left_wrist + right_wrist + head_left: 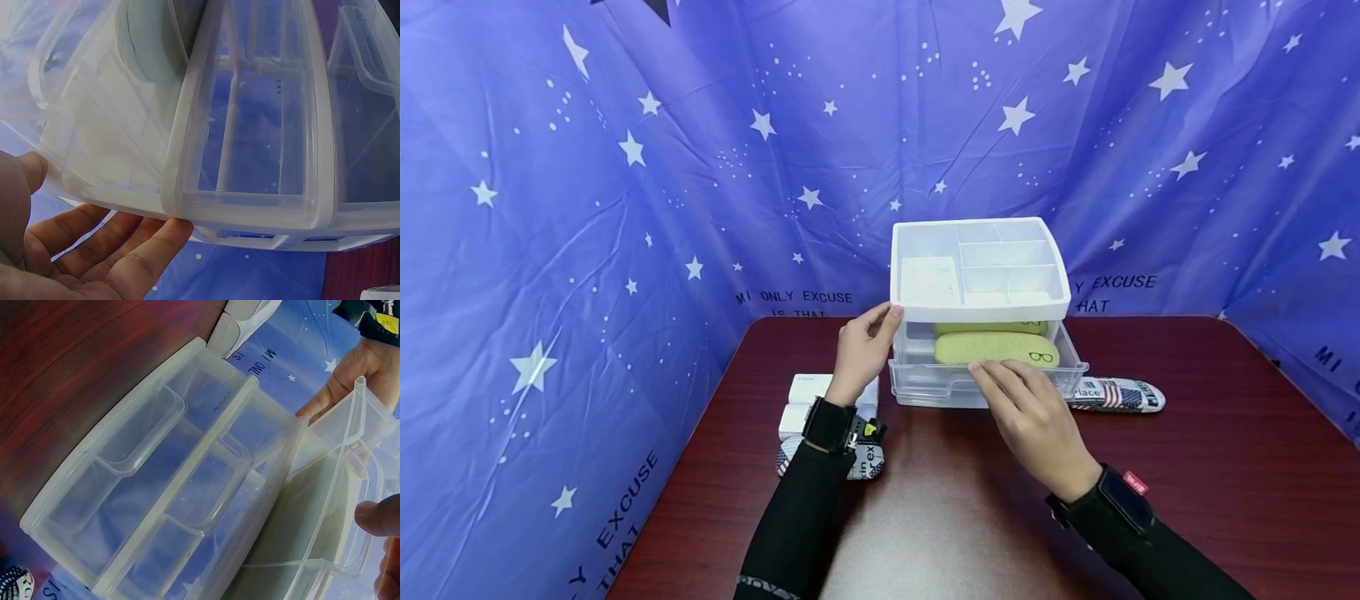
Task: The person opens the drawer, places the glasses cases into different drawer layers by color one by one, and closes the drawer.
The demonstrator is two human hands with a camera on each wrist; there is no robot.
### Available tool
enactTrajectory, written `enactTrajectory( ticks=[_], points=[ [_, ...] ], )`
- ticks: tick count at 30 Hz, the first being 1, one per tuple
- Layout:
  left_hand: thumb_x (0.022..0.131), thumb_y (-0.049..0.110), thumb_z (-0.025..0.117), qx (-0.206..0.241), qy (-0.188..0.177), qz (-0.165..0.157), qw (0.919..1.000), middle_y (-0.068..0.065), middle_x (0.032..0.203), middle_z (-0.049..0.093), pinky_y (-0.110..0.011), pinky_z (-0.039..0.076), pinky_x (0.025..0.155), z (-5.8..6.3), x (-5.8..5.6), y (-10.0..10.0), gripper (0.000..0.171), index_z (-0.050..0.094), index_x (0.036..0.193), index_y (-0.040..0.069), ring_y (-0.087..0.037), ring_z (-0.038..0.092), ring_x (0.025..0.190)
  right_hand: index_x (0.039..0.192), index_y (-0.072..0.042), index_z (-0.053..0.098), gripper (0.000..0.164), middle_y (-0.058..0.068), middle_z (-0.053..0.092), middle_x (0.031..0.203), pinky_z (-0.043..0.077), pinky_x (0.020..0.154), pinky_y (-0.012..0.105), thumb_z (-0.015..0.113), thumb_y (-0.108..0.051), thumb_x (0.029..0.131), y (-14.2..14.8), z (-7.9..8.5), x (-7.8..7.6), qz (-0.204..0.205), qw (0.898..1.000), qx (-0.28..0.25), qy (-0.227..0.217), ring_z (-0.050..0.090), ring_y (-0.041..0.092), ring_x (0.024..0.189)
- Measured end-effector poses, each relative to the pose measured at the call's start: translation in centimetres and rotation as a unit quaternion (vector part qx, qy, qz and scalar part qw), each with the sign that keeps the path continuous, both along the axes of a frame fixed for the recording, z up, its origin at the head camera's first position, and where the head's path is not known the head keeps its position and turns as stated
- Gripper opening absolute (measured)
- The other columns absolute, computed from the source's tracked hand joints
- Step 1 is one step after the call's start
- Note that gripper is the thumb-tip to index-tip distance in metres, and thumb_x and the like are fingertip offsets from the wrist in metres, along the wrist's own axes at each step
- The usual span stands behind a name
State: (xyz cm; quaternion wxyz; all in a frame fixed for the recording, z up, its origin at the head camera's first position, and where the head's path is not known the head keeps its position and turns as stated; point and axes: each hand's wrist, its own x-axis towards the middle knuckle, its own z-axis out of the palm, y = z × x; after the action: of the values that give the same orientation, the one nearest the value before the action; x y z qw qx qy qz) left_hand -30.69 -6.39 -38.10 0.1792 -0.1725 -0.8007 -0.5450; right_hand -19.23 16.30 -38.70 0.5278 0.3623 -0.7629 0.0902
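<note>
A clear plastic drawer organizer (981, 313) with a white frame stands at the table's back. Its upper drawer (928, 385) is pulled out, with two yellow-green glasses cases (992, 348) inside, one behind the other. My left hand (861, 346) touches the organizer's left front corner, thumb at the front and fingers along the side, fairly straight. At the drawer's front, my right hand (1026, 417) has its fingers extended by the rim. The right wrist view shows that thumb (378, 515) beside the drawer's handle cutout, with the other fingertips mostly out of frame.
White boxes (808, 389) lie left of the organizer, partly behind my left wrist. A flag-and-text-printed glasses case (865, 461) is in front of them. Another printed case (1120, 395) lies at the organizer's right. Divided compartments (1007, 254) top the organizer. A blue star-patterned curtain (850, 150) hangs behind.
</note>
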Motion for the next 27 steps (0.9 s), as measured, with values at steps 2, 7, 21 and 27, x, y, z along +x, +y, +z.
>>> enactTrajectory(
  ticks=[2, 7, 21, 27],
  points=[
    [0.096, 0.052, 0.055, -0.001, 0.001, 0.001, 1.0000, -0.004, 0.100, 0.072, -0.028, 0.053, 0.075, 0.0, 0.0, 0.0, 0.055, 0.065, 0.127, 0.007, -0.009, 0.066, 0.080, 0.117, 0.008, 0.066, 0.033, 0.022, 0.064, 0.107, 0.046, 0.081, 0.047, 0.039, -0.004, 0.102, 0.0, -0.1, -0.2, -0.001, 1.000, 0.002, -0.002, 0.057, 0.040, 0.092],
    [0.096, 0.053, 0.055, 0.001, 0.000, 0.000, 1.0000, -0.004, 0.101, 0.072, -0.029, 0.053, 0.075, -0.2, -0.1, -0.1, 0.056, 0.065, 0.127, 0.007, -0.010, 0.067, 0.079, 0.118, 0.008, 0.065, 0.034, 0.023, 0.064, 0.108, 0.046, 0.082, 0.047, 0.038, -0.002, 0.101, 0.1, -0.1, -0.6, -0.007, 1.000, 0.005, -0.008, 0.057, 0.040, 0.093],
    [0.096, 0.051, 0.055, 0.007, -0.002, -0.003, 1.0000, -0.004, 0.096, 0.072, -0.026, 0.053, 0.067, 0.0, -0.1, 0.1, 0.054, 0.065, 0.126, 0.006, -0.010, 0.065, 0.072, 0.117, 0.008, 0.065, 0.032, 0.024, 0.064, 0.108, 0.046, 0.082, 0.048, 0.041, -0.002, 0.099, 0.3, 0.0, -1.7, -0.017, 1.000, 0.004, -0.007, 0.057, 0.040, 0.092],
    [0.096, 0.052, 0.055, 0.003, -0.002, 0.001, 1.0000, -0.003, 0.099, 0.072, -0.025, 0.054, 0.069, -0.1, -0.1, 0.1, 0.055, 0.065, 0.126, 0.007, -0.009, 0.066, 0.079, 0.118, 0.008, 0.065, 0.031, 0.024, 0.064, 0.109, 0.046, 0.082, 0.048, 0.043, -0.002, 0.097, 0.4, -0.1, -2.1, -0.019, 1.000, 0.003, -0.010, 0.057, 0.041, 0.094]
  ],
)
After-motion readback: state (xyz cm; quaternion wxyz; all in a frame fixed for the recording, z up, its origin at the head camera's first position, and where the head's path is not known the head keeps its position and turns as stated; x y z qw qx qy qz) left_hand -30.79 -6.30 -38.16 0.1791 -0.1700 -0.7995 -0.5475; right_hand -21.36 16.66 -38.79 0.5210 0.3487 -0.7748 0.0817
